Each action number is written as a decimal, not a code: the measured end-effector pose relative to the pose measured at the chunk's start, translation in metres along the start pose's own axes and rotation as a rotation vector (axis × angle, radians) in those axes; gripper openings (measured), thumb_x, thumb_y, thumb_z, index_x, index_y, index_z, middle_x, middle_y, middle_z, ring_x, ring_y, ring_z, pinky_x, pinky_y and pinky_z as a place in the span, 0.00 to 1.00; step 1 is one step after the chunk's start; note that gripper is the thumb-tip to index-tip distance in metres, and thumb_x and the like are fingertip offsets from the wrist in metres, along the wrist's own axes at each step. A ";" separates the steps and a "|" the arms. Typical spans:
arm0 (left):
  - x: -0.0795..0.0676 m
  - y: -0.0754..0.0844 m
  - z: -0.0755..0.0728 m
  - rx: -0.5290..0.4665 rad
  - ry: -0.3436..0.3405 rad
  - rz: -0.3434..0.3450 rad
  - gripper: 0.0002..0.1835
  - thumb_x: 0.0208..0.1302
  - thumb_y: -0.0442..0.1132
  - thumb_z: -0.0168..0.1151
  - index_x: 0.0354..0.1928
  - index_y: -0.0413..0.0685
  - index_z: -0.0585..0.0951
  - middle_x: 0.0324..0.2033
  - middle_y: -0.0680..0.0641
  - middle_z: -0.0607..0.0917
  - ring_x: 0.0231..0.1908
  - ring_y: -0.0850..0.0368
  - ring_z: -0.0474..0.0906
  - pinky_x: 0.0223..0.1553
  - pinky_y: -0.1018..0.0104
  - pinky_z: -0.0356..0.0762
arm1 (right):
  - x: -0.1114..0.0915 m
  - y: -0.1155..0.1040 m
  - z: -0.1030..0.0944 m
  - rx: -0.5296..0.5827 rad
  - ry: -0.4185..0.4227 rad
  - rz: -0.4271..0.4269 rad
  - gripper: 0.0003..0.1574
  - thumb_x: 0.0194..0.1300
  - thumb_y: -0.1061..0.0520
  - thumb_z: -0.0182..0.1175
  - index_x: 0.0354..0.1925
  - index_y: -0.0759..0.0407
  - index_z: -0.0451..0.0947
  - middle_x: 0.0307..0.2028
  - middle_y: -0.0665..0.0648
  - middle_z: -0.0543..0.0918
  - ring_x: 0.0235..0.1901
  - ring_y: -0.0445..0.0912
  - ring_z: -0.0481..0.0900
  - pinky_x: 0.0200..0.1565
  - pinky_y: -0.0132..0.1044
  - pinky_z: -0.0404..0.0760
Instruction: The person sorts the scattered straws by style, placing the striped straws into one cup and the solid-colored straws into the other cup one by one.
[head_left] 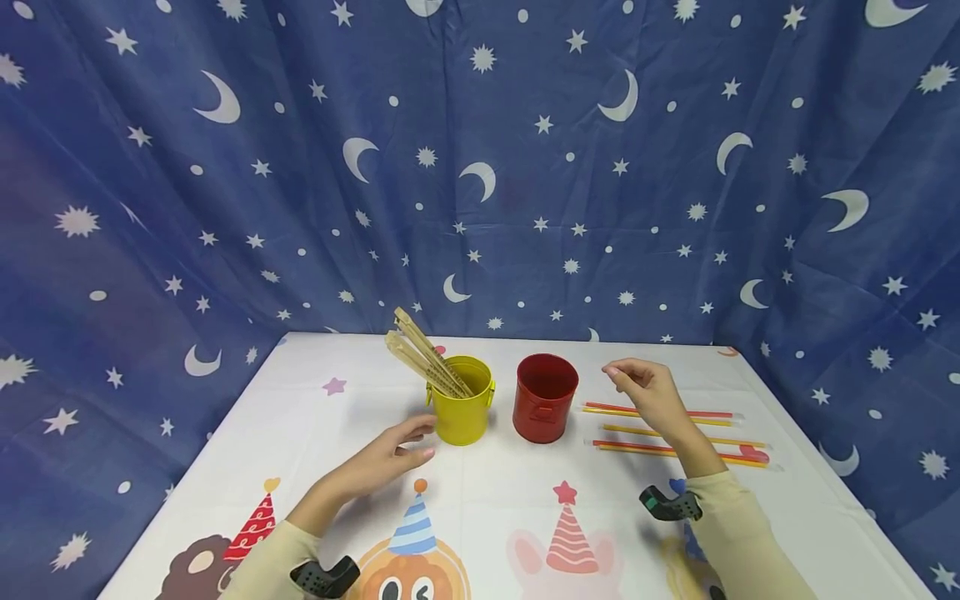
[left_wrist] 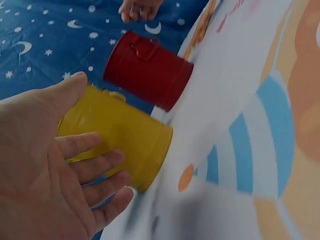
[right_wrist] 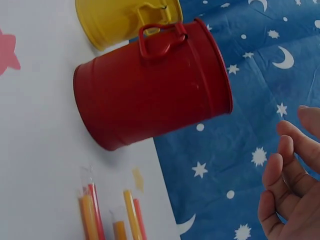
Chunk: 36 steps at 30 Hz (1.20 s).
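The bare left hand (head_left: pixel 384 460) and right hand (head_left: pixel 651 393) emerge from long, plain cream sleeves (head_left: pixel 741 533). A curved black device (head_left: pixel 678 506) with a small green patch (head_left: pixel 652 501) sits by the right cuff, a similar dark unit (head_left: pixel 324 578) by the left.

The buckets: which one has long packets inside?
The yellow bucket, beside the left hand: long packets lean out of it; none show in the red bucket.

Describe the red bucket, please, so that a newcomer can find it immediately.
In front of the starry blue curtain lies a white tabletop. Near its middle, the red bucket stands between the yellow bucket and the straws. Unlike its yellow neighbour, it has no wrapped sticks poking out.
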<state>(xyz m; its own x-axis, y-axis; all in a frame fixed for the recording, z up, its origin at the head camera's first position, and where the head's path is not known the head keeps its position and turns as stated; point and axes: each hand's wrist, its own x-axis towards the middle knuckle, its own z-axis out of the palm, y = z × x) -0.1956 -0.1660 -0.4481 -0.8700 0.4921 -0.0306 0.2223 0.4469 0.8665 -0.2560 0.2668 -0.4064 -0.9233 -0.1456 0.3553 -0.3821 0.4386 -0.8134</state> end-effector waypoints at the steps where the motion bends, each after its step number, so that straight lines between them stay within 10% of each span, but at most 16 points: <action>1: 0.000 0.002 0.002 -0.002 -0.006 0.007 0.33 0.77 0.47 0.54 0.76 0.39 0.60 0.74 0.35 0.66 0.73 0.32 0.61 0.71 0.33 0.63 | 0.000 0.002 -0.001 -0.004 0.000 0.006 0.17 0.74 0.55 0.59 0.49 0.69 0.84 0.32 0.42 0.78 0.34 0.38 0.74 0.36 0.27 0.77; 12: 0.013 0.026 0.027 -0.029 -0.044 0.003 0.36 0.75 0.52 0.57 0.78 0.48 0.59 0.75 0.37 0.64 0.69 0.31 0.67 0.62 0.40 0.77 | 0.006 0.016 -0.007 -0.055 -0.032 0.079 0.21 0.75 0.53 0.58 0.53 0.70 0.82 0.34 0.46 0.80 0.36 0.38 0.75 0.37 0.29 0.78; 21: 0.039 0.049 0.054 -0.027 -0.107 0.016 0.43 0.73 0.55 0.57 0.81 0.54 0.49 0.81 0.45 0.53 0.76 0.36 0.59 0.73 0.40 0.65 | 0.010 0.037 -0.015 -0.137 -0.020 0.172 0.26 0.77 0.47 0.55 0.56 0.68 0.81 0.42 0.57 0.82 0.38 0.39 0.75 0.41 0.32 0.78; 27: 0.058 0.053 0.070 -0.032 -0.060 -0.032 0.49 0.72 0.58 0.57 0.82 0.51 0.42 0.82 0.46 0.46 0.73 0.31 0.64 0.73 0.40 0.65 | 0.010 0.044 -0.020 -0.155 -0.017 0.177 0.28 0.77 0.46 0.55 0.57 0.69 0.80 0.49 0.66 0.84 0.43 0.39 0.77 0.45 0.27 0.78; 33: 0.083 0.048 0.092 -0.106 0.021 -0.040 0.50 0.71 0.54 0.59 0.81 0.45 0.41 0.82 0.41 0.45 0.80 0.38 0.46 0.79 0.39 0.49 | 0.008 0.052 -0.024 -0.180 -0.047 0.187 0.30 0.78 0.46 0.54 0.59 0.71 0.78 0.58 0.71 0.82 0.57 0.56 0.80 0.60 0.47 0.82; 36: 0.094 0.043 0.100 -0.132 0.085 -0.057 0.52 0.69 0.51 0.62 0.81 0.43 0.41 0.81 0.39 0.47 0.81 0.41 0.42 0.80 0.40 0.45 | 0.007 0.057 -0.025 -0.193 -0.049 0.191 0.29 0.77 0.47 0.55 0.59 0.71 0.78 0.57 0.71 0.83 0.54 0.49 0.81 0.59 0.45 0.82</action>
<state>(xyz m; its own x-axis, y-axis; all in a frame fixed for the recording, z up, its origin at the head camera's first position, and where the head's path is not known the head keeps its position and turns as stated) -0.2237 -0.0259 -0.4637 -0.9148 0.4014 -0.0446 0.1164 0.3679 0.9225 -0.2834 0.3128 -0.4393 -0.9805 -0.0844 0.1773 -0.1909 0.6220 -0.7594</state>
